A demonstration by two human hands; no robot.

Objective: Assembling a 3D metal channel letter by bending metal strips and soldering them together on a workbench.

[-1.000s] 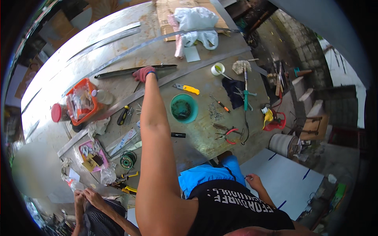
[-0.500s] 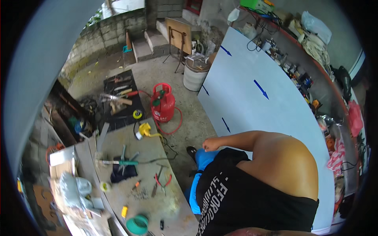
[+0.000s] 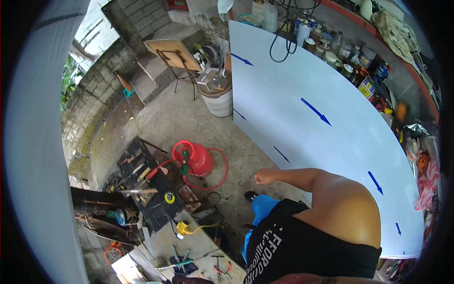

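Observation:
My right hand [image 3: 265,176] hangs over the concrete floor, a little ahead of my leg in blue trousers [image 3: 263,208]. Its fingers are curled into a loose fist, and nothing shows in them. The hand touches nothing; nearest to it are my trousers and a white panel [image 3: 274,109] with blue arrows. A red gas cylinder [image 3: 201,162] with a red hose [image 3: 226,166] stands to the left of the hand. My left hand is out of view.
A workbench [image 3: 203,241] at lower left bears tools and a yellow socket [image 3: 182,228]. Beyond it, a black table [image 3: 165,213] carries more tools. A white drum [image 3: 218,103] and a folding stand with a wooden board [image 3: 171,53] stand farther off. Bottles and cans [image 3: 326,52] crowd behind the panel.
The view has swung, so the workbench now sits lower in the picture. My right hand has moved from beside my blue trouser leg out over the floor, its fingers still curled.

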